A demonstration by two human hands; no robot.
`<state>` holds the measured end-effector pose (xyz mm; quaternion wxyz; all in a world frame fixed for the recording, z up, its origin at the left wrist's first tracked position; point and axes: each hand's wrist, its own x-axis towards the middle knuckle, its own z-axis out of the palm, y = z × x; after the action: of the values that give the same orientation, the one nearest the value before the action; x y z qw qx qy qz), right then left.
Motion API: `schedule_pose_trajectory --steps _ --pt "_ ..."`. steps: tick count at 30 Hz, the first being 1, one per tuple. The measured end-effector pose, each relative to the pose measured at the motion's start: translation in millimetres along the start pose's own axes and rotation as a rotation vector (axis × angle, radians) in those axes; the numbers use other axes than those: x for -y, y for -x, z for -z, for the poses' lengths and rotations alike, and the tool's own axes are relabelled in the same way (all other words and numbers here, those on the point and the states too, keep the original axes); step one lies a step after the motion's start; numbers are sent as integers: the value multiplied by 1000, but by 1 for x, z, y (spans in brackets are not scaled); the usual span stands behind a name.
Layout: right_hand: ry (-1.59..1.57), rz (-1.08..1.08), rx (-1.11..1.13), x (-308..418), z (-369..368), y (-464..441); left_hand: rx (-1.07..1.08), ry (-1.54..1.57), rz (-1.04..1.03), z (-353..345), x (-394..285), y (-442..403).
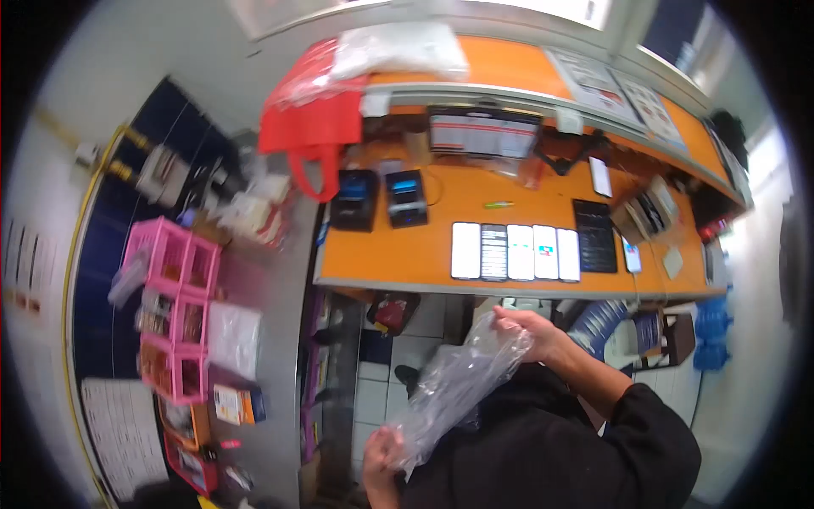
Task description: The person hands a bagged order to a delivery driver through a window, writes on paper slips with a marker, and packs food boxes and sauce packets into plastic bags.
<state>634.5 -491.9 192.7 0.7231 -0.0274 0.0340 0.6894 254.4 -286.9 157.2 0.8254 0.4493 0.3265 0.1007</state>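
Observation:
A clear plastic bag (458,386) is stretched slantwise in front of my body, between my two hands. My left hand (384,450), low in the view, is closed on the bag's lower end. Higher up and to the right, my right hand (527,331) pinches the upper end near the desk's front edge. The bag looks crinkled and see-through, with nothing visible in it. Beyond it on the orange desk (381,259) lies a row of several lit phones (520,252), with a dark tablet (595,236) beside them.
Two card-machine-like devices, one a black box (354,199), stand on the desk's left. A monitor (483,134) sits at the back below a shelf with a red bag (309,119). On the left metal counter are pink baskets (188,318) and a plastic packet (235,339).

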Motion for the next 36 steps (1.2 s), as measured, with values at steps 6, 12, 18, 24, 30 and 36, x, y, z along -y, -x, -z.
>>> schedule_pose_trajectory --steps 6,12,18,24,30,36 --pt "1322 -28 -314 -1 -46 -27 -53 -528 -330 -65 -66 -17" --pt "2209 346 -132 -81 -73 -112 -541 -511 -380 -50 -73 1" --pt "2168 -122 -92 -76 -40 -207 -841 -676 -334 -2 -52 54" --pt "2296 31 196 -191 -101 -276 -1070 -593 -344 45 -45 75" --pt "2037 -306 773 -307 -57 -334 -1154 -412 -554 123 -88 53" --pt "2185 -97 1079 -402 36 -382 -1302 78 -651 188 -134 92"
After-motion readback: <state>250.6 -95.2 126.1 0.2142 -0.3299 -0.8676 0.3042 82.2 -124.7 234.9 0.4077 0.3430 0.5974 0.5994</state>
